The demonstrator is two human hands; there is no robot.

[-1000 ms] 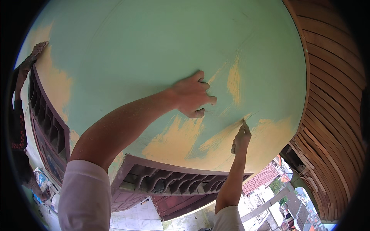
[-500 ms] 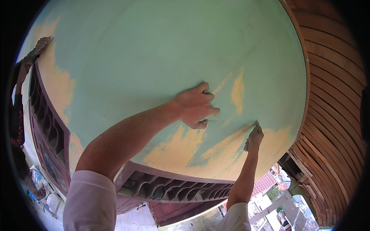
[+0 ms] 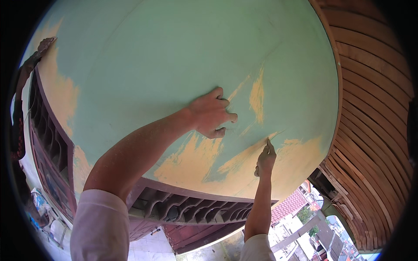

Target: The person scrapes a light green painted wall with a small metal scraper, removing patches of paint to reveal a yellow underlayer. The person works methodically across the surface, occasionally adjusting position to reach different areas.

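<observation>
My left hand [image 3: 210, 114] presses on the pale green curved surface [image 3: 167, 56], holding nothing, with bent, separated fingers beside narrow yellowish scraped streaks. Lower right, my right hand [image 3: 266, 161] is closed on a small thin scraper [image 3: 270, 142], mostly hidden by the fingers, its tip against the surface at a yellowish patch [image 3: 300, 156]. My left forearm crosses the green surface from the lower edge. Further yellowish patches show along the bottom and left of the surface.
A co-worker's hand [image 3: 45, 45] touches the surface at far left. Dark vent grilles [image 3: 187, 205] and maroon doors [image 3: 196, 237] lie below. Curved wooden slats [image 3: 374, 108] fill the right side. Bottom right opens onto a tiled roof [image 3: 287, 208] and buildings.
My right hand moved rightward along the streak, then back left and slightly down. My left hand stays on about the same spot; the whole view has shifted slightly left since half a second ago.
</observation>
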